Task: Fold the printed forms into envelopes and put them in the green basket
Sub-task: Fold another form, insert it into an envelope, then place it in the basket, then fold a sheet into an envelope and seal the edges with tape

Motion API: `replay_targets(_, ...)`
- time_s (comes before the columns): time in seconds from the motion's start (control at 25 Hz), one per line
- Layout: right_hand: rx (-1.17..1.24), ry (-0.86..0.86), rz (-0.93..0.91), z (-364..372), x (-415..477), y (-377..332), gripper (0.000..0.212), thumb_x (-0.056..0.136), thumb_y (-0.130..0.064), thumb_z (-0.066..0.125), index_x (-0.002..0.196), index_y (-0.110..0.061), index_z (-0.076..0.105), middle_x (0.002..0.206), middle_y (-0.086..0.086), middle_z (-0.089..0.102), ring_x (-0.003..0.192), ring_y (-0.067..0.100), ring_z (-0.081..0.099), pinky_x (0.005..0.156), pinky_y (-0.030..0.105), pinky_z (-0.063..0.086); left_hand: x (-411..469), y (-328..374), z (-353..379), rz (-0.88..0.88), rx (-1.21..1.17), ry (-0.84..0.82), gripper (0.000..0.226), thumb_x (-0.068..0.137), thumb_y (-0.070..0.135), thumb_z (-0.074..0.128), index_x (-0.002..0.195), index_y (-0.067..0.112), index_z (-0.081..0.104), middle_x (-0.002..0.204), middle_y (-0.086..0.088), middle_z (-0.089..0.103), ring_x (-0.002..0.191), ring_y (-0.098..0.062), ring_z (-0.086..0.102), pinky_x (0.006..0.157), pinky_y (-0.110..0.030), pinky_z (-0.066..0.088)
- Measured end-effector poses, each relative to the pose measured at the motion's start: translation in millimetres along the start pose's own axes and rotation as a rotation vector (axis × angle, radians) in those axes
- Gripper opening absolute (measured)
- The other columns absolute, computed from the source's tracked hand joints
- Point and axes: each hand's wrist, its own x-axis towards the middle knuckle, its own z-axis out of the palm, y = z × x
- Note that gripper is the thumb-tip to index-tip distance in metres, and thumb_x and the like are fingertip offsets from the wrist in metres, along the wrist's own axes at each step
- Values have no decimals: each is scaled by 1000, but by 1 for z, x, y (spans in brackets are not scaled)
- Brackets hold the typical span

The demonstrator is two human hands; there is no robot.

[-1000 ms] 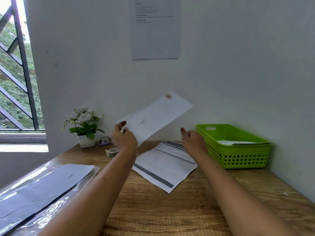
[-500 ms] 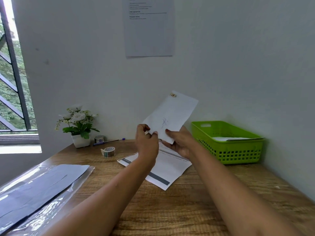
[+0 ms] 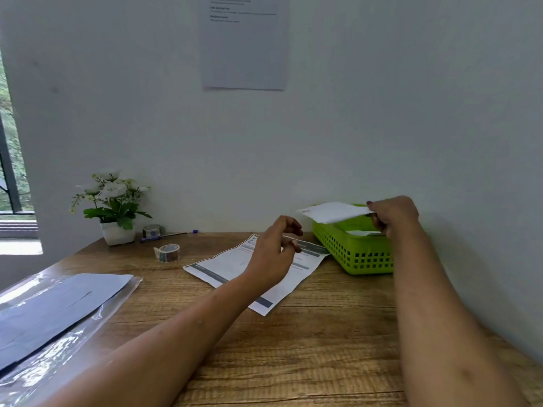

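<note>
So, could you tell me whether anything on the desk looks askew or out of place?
Nothing looks damaged or spilled. The printed white form lies askew on the wooden desk, one corner touching or tucked under the green plastic basket. The right hand holds a white envelope over that basket.

Envelope held above the green basket, one form flat on the desk

A white envelope (image 3: pixel 335 212) lies nearly level in the air over the green basket (image 3: pixel 355 254), pinched at its right end by the right hand (image 3: pixel 393 214). The basket, a slotted plastic tray, sits at the desk's back right by the wall, with white paper inside it. A printed form (image 3: pixel 235 265) with dark bands lies flat, skewed, mid-desk, its far corner just beside the basket.
</note>
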Motion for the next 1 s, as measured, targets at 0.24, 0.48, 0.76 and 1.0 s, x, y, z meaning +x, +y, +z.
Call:
replay_targets(0.24,-106,363,-124,-26,-1,14,35,72,-3,57,105,-13,66,105,17,65,99,30,63,94,40,51,-1,-5,0,30,113,-80,24,89,2,54,109,15,52,105,3,61,78,-15,66,74,-31,56)
replay_targets(0.48,-286,460,-197,-31,-12,22,42,85,-4,51,126,-12,47,136,16,43,116,40,53,99,40,42,-1,-12,0,78,264,-117,25,89,8,56,111,19,52,115,5,55,84,-6,60,75,-2,31)
replay_targets(0.76,-589,519,-375,-17,-21,21,36,93,-13,49,129,-10,41,129,18,47,109,48,55,87,48,46,1,-19,0,62,324,-169,25,89,12,59,112,20,53,120,2,53,88,-9,61,80,-13,38)
replay_targets(1.0,-595,538,-641,8,-43,-4,33,93,-12,42,126,-13,42,117,15,57,96,45,60,72,42,44,9,-40,-15,-252,684,-319,41,91,39,56,128,27,45,145,0,36,133,-22,36,110,-47,30)
